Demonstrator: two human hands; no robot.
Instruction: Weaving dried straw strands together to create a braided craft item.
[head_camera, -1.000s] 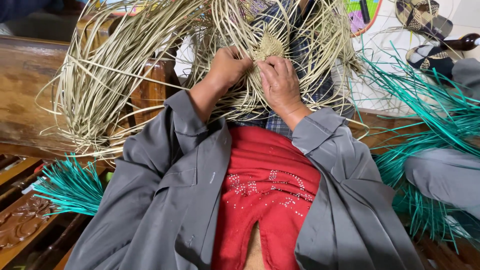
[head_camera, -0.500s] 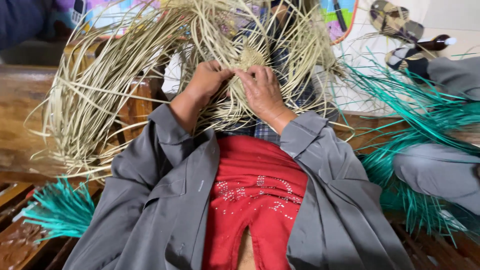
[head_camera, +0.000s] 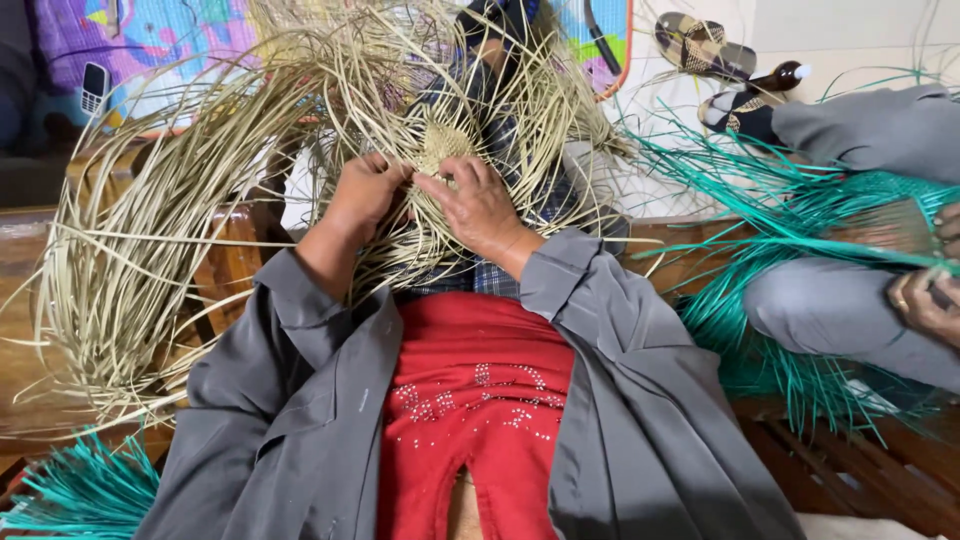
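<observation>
The fingertips of both hands are buried among pale strands, so the exact grip points cannot be made out. The woven centre (head_camera: 445, 145) is a small, tight, straw-coloured disc, held far centre above the lap. Long loose straw strands (head_camera: 150, 230) radiate from it and sweep left over a wooden bench (head_camera: 30, 300). The left hand (head_camera: 362, 190) is curled, fingers closed on strands at the disc's left edge. The right hand (head_camera: 478, 205) lies palm down, fingers (head_camera: 440, 185) bent and pinching strands at the disc's near edge. Both wrists emerge from grey sleeves (head_camera: 580, 290). Teal strands (head_camera: 790, 200) lie right, beside another person's hand (head_camera: 920, 300), cut off by the frame.
</observation>
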